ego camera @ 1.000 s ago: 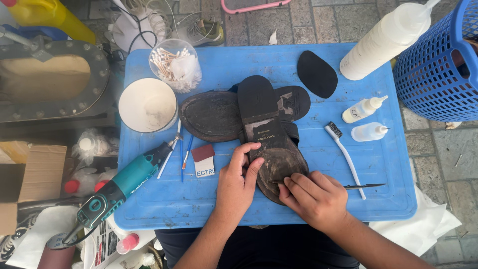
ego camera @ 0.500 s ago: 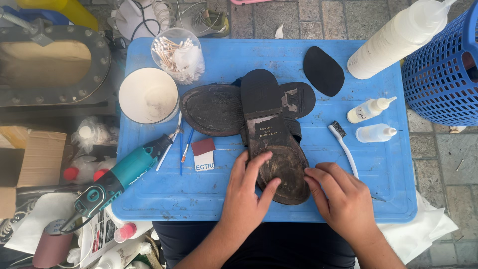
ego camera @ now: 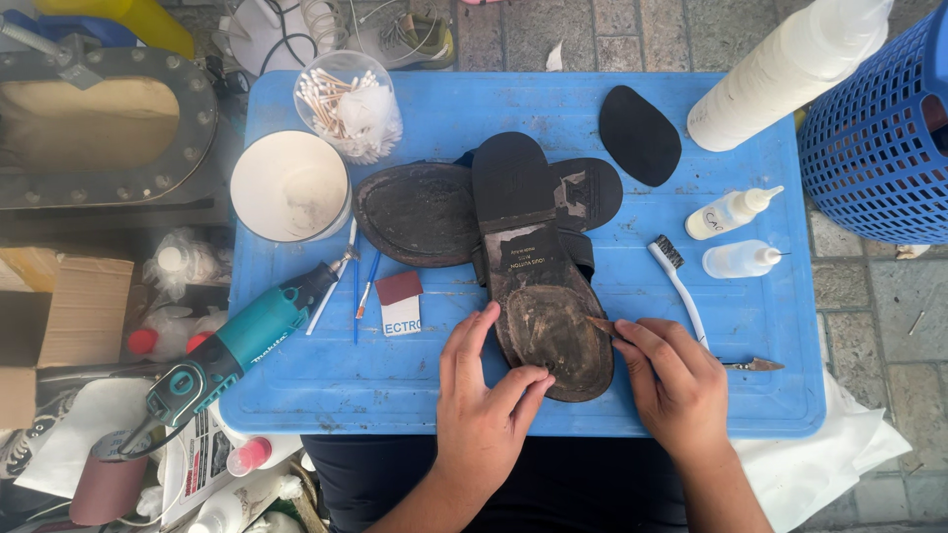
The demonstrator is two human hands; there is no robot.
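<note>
Worn sandal lies sole-side up on the blue surface, long axis running away from the person, slightly slanted: toe end near the body, heel end further off and overlapping a second dark sandal lying crosswise. The scuffed forefoot sits between the two hands.

Left hand flat on the surface at the sandal's left edge, fingers spread, thumb tip touching the sole rim near the toe — bracing, not gripping. Right hand just right of the sole, fingers closed on a thin pointed tool whose tip meets the sole's right edge. Both hands about equally close; the right carries the working point.

A detached oval sole lies left of the sandal. Further out: white toothbrush right of it, two small squeeze bottles, black rubber heel patch, paper cup, teal rotary tool at left.
</note>
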